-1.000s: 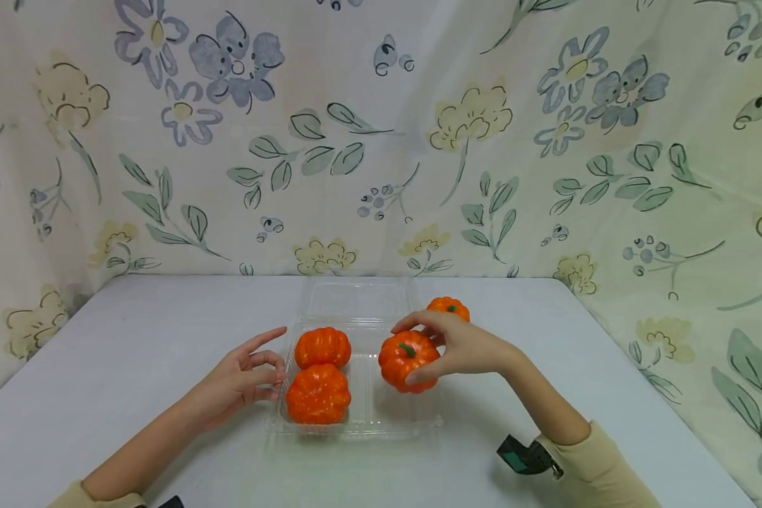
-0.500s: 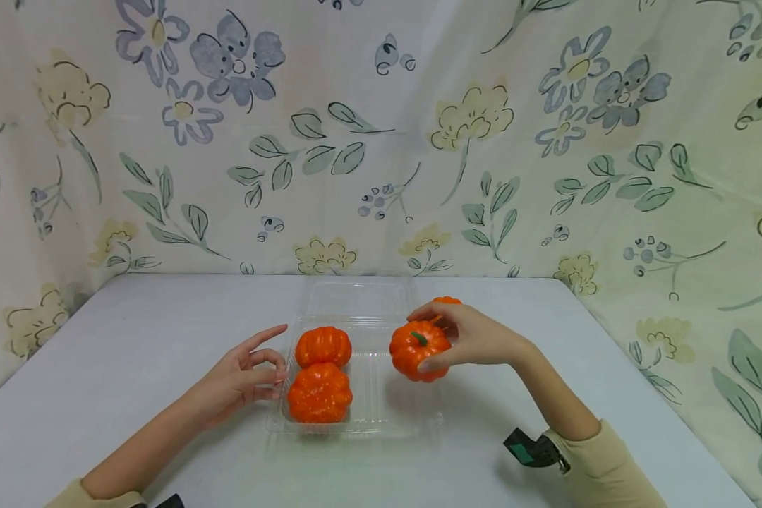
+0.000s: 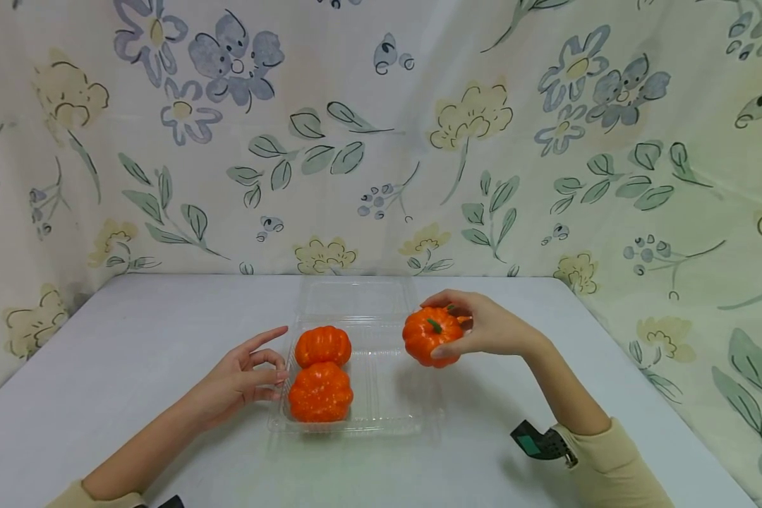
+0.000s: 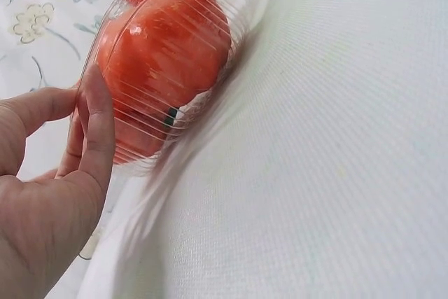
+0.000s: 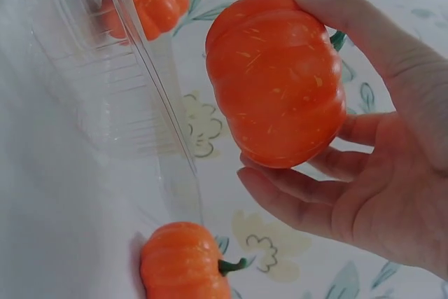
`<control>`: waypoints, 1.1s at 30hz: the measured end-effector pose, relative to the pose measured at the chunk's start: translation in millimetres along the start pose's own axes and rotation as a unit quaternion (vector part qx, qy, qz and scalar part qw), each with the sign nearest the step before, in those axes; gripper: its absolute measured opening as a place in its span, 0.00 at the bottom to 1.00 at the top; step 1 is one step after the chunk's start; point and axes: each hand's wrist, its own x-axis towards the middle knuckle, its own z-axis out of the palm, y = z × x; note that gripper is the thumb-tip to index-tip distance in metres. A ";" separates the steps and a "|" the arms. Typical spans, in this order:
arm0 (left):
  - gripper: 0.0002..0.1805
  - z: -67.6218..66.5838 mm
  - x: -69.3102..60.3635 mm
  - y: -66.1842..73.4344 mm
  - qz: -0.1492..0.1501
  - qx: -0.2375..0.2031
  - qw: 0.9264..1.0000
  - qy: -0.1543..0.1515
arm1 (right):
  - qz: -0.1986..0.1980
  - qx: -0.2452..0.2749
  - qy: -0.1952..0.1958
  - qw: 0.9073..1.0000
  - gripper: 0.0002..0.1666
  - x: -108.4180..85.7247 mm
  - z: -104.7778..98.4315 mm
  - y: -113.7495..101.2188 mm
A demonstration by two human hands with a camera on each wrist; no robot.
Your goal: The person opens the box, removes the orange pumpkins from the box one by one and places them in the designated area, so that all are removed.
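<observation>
My right hand [image 3: 492, 326] holds a small orange pumpkin [image 3: 424, 339] with a green stem, raised above the right side of the clear plastic container [image 3: 381, 425]. In the right wrist view its thumb and fingers grip the pumpkin [image 5: 276, 82] from opposite sides. My left hand [image 3: 238, 384] pinches the container's left rim [image 4: 94, 68] between thumb and finger. Inside the container, on the left, sit two more pumpkins, a rear one [image 3: 323, 346] and a front one [image 3: 320, 393], close together. The container's right half holds no pumpkin.
The container's lid [image 3: 358, 296] lies folded back toward the curtain. Another pumpkin [image 5: 183, 264] rests on the table outside the container, mostly hidden behind the right hand in the head view. A floral curtain [image 3: 355, 141] rises behind the white table [image 3: 184, 317].
My right hand has moved up, right and away with the pumpkin, now largely covering the loose pumpkin behind it. The left hand stays in place at the container's rim.
</observation>
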 end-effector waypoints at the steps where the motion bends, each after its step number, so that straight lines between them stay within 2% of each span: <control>1: 0.45 0.0 -0.1 0.2 -0.001 0.001 1.000 0.001 | 0.002 0.002 0.002 1.000 0.35 -0.3 -0.9 0.0; 11: 0.46 0.4 -0.9 3.1 -0.020 0.011 1.000 0.010 | 0.005 -0.001 0.017 1.000 0.36 -3.5 -11.5 5.3; 24: 0.45 -1.0 -1.4 1.6 -0.021 0.006 1.000 0.006 | 0.015 -0.009 0.027 0.999 0.38 -7.6 -24.0 13.1; 33: 0.39 -6.6 0.8 -11.0 -0.003 -0.045 0.999 -0.019 | 0.020 -0.018 0.045 0.999 0.38 -9.1 -28.0 17.0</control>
